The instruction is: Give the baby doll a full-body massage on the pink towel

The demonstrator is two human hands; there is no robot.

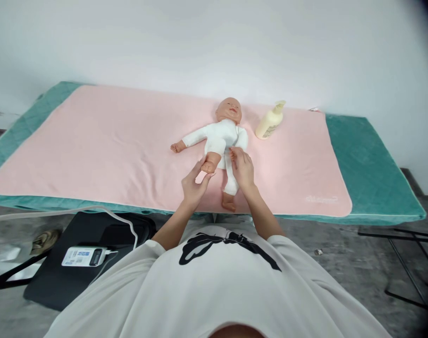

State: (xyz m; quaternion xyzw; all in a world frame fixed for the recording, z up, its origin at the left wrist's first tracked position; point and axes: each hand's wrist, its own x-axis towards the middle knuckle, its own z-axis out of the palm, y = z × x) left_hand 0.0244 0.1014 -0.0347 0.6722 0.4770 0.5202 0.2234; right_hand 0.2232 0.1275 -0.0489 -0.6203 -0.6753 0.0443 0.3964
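A baby doll (227, 134) with a white cloth body lies on its back on a pink mat (140, 141), head toward the wall. My left hand (195, 185) is closed round one bare foot of the doll, thumb below it and fingers at its side. That leg is bent up; the other stretches toward me. My right hand (242, 166) rests against the doll's side and the top of the straight leg, fingers curled inward. Its fingertips are partly hidden there. A cream pump bottle (269, 123) stands on the mat to the right of the doll.
The mat covers a green padded table (370, 164) set against a white wall. Below its left front edge, a black chair (69, 286) holds a white power bank (83, 257) with a cable. Black metal legs (406, 263) show at the lower right.
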